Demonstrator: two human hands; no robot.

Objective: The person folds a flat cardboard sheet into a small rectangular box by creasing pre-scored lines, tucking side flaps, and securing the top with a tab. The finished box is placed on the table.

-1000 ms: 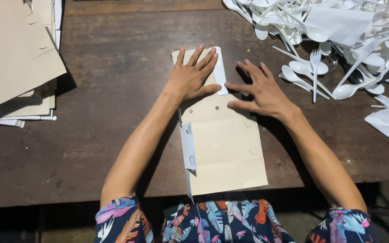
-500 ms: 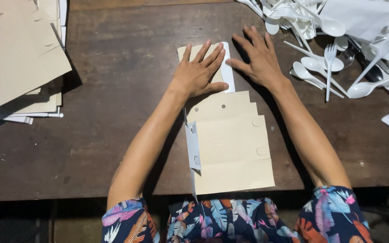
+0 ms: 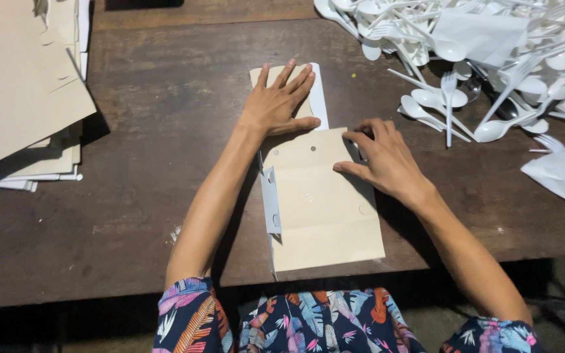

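Tan card, matte and flat, forms one folded cardboard piece (image 3: 325, 209) lying mid-desk, its long axis running from the near edge away from the person. One white flap stands along its left side; its far end lies under the left hand (image 3: 281, 101), spread open and pressed flat, gripping nothing. The right hand (image 3: 382, 160) rests on the piece's right upper edge, fingers half curled, pinching the edge. One stack of tan sheets (image 3: 24, 85) sits far left. Glossy white plastic cutlery (image 3: 479, 59), too many to count, heaps at right on the dark, worn wooden desk (image 3: 145, 176).
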